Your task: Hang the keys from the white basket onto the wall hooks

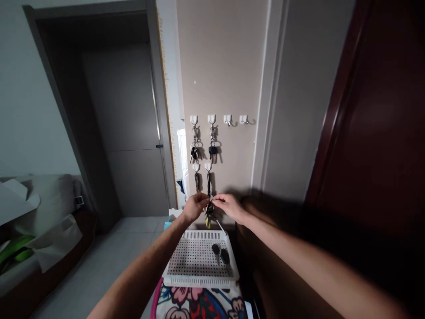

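Both my hands meet at a key bunch [209, 210] that hangs on a dark strap from a lower white wall hook [207, 166]. My left hand [195, 206] is closed, pinching the bunch from the left. My right hand [229, 206] pinches it from the right. Beside it, another strap hangs on a second lower hook [196, 168]. Above, two key bunches [195, 152] [213, 151] hang on the upper row of hooks. Two upper hooks at the right [227, 119] [243, 119] are bare.
A white perforated basket [199, 280] stands below my hands with two dark car keys [220, 255] in it. It rests on a flowered cloth [195, 303]. A dark red door [375, 133] is at right, a grey door [126, 133] at left, a sofa [29, 230] at far left.
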A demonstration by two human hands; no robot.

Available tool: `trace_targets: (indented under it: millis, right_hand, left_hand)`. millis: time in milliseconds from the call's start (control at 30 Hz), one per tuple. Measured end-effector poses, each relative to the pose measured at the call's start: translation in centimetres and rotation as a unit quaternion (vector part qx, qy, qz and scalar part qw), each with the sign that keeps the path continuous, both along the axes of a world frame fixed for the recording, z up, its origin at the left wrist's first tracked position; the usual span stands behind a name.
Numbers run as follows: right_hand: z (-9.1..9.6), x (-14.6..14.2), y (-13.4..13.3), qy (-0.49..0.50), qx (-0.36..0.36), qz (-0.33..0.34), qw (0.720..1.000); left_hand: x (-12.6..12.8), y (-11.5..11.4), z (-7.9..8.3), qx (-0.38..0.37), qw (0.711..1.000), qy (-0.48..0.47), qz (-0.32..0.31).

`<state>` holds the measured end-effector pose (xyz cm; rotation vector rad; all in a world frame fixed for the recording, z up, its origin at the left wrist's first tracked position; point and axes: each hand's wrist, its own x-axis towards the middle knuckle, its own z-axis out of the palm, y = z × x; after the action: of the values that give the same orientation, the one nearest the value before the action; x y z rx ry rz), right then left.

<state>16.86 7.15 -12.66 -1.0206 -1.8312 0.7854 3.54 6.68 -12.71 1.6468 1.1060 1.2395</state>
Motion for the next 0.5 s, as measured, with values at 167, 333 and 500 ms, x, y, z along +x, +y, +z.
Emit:
trace_targets:
  millis: [167, 333, 500]
  right_hand:
    - [4.1, 0.5, 0.9, 0.097, -0.014, -0.023, 0.995]
    - [10.2, 1.3, 2.3, 0.126, 0.04, -0.056, 0.99]
    - [16.1, 2.6, 4.1, 0.187, 0.082, -0.093, 0.974]
  left_hand:
    - [1.3, -0.4, 2.3, 0.006, 0.995, -0.087, -0.046]
    - [2.3, -0.2, 6.6, 0.048, 0.994, -0.085, -0.043]
    - [2.9, 0.8, 8.4, 0.088, 0.99, -0.096, -0.052]
